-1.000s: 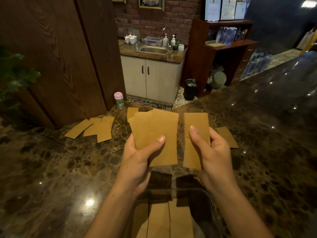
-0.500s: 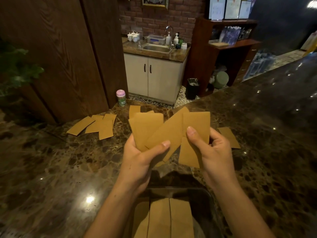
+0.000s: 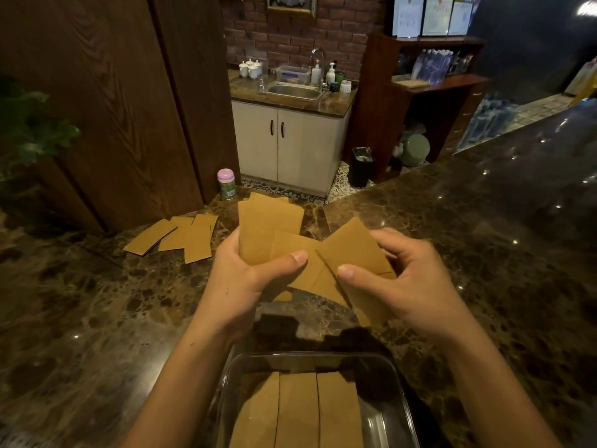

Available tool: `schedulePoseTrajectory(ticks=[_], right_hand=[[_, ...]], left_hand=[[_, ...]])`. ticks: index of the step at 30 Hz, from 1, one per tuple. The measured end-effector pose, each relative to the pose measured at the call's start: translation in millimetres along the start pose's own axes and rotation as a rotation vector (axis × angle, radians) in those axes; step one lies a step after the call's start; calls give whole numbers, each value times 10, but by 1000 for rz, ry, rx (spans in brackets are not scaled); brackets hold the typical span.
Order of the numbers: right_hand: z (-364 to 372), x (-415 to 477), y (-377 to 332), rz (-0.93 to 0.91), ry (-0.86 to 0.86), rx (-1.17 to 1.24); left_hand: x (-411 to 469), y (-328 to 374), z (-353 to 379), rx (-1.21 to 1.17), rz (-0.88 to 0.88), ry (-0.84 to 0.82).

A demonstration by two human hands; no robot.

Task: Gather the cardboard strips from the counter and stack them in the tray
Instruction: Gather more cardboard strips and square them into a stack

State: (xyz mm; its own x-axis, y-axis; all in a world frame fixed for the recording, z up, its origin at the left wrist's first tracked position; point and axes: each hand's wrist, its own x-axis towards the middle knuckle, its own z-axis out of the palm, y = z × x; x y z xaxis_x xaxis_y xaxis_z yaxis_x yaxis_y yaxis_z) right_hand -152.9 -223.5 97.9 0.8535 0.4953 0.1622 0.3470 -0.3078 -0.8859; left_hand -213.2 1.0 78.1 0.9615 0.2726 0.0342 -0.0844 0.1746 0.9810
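Nothing here can be read. The green label on the small pink-lidded jar (image 3: 226, 185) at the far edge of the bench (image 3: 97, 318) is too small to make out. The framed papers (image 3: 433, 14) on the shelf in the upper right of the frame are only blurred pale sheets. The cardboard shows plain brown faces.

Both bare forearms rise from the bottom edge and meet at the centre of the frame, above the bench. The left hand (image 3: 245, 279) grips a fan of cardboard strips (image 3: 268, 224) that stands roughly upright. Its thumb lies across the front face, and its fingers are behind the card, out of sight. The right hand (image 3: 410, 286) pinches the tilted strips (image 3: 352, 250), which lean to the left so that their lower part overlaps the bottom of the fan. Its thumb presses on the front, and its fingers (image 3: 387, 239) curl over the upper right edge. The two thumb tips are near each other but apart.

Just below the hands, at bottom centre, the clear tray (image 3: 402, 402) sits on the bench. The stacked strips (image 3: 300, 412) lie flat inside it, three showing side by side with their long edges touching. The loose strips (image 3: 181, 236) lie overlapping on the bench at centre left, well apart from both hands and near the jar.

Beyond the bench, in the upper centre, a steel sink (image 3: 295, 92) is set in a counter over white cabinet doors. A dark bin (image 3: 361, 166) stands on the floor to its right.
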Motion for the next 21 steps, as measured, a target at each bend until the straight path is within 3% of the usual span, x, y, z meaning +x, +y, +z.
schedulePoseTrajectory(ticks=[3, 7, 12, 15, 18, 21], right_hand=[[47, 52, -5, 24, -82, -94], [141, 67, -10, 24, -115, 82], [264, 54, 60, 99, 164, 364], [291, 34, 44, 157, 292, 606], [309, 11, -11, 168, 265, 759], [339, 0, -53, 163, 187, 729]], left_hand=[[-7, 45, 46, 13, -4, -51], [-8, 3, 99, -51, -31, -78], [-84, -61, 137, -290, -116, -118], [-104, -76, 145, -301, -74, -70], [-92, -112, 170, -277, -30, -20], [-85, -141, 203, -248, -22, 0]])
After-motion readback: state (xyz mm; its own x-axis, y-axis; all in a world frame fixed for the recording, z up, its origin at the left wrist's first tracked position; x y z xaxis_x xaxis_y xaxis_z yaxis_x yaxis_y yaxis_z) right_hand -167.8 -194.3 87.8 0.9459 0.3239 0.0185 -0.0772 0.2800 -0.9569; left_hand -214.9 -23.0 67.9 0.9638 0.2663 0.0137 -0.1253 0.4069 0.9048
